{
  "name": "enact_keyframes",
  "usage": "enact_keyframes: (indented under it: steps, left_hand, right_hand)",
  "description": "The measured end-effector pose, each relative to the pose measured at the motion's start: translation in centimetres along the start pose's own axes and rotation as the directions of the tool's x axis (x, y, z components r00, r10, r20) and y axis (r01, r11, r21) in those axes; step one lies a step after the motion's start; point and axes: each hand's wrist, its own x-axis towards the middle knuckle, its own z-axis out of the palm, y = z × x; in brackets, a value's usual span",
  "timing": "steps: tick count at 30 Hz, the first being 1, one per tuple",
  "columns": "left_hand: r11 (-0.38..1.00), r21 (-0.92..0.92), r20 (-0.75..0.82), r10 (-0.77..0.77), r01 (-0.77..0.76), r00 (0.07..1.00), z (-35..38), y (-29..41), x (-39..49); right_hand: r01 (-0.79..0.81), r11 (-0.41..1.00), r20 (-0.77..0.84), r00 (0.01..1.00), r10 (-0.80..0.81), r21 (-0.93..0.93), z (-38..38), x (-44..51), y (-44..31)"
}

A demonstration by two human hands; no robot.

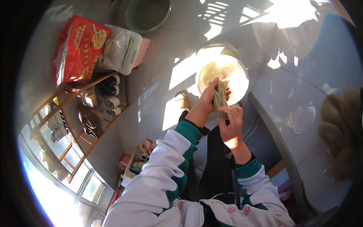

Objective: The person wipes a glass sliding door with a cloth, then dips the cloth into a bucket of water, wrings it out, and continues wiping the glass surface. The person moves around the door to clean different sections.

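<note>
A limp, wrinkled, pale green bundle (220,96), perhaps a leafy vegetable or wet cloth, is held between both hands. My left hand (210,95) grips it along its side, thumb on top and fingers showing beyond it. My right hand (232,120) pinches its lower end with thumb and fingers. Just beyond and below the hands is a round, pale basin (242,76) in strong sunlight, with yellowish liquid and some thin dark strands inside. Glare hides part of its contents.
A wooden shoe rack (93,144) with several shoes stands at left, a red printed bag (82,51) and a white plastic box (134,52) by its far end. A dark green tub (147,17) sits at the top. Brown plush slippers (337,124) lie far right.
</note>
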Motion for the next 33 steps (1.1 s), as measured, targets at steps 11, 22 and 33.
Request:
enact_keyframes:
  steps: [11, 22, 33]
  left_hand:
    - [0.912, 0.397, 0.216, 0.018, -0.105, 0.976, 0.3, 1.9, -2.7]
    - [0.640, 0.759, 0.266, -0.135, -0.121, 0.954, 0.7, 2.3, -2.7]
    - [0.686, 0.727, 0.161, -0.229, 0.042, 0.960, 2.2, 3.3, -3.7]
  right_hand:
    - [-0.480, 0.679, 0.137, 0.858, 0.494, 0.556, -4.6, 2.3, 5.1]
    - [-0.543, 0.713, 0.087, 0.818, 0.569, 0.444, -0.1, 5.1, 9.9]
    - [0.335, 0.925, 0.228, 0.929, -0.292, -0.180, 0.0, 5.0, 10.8]
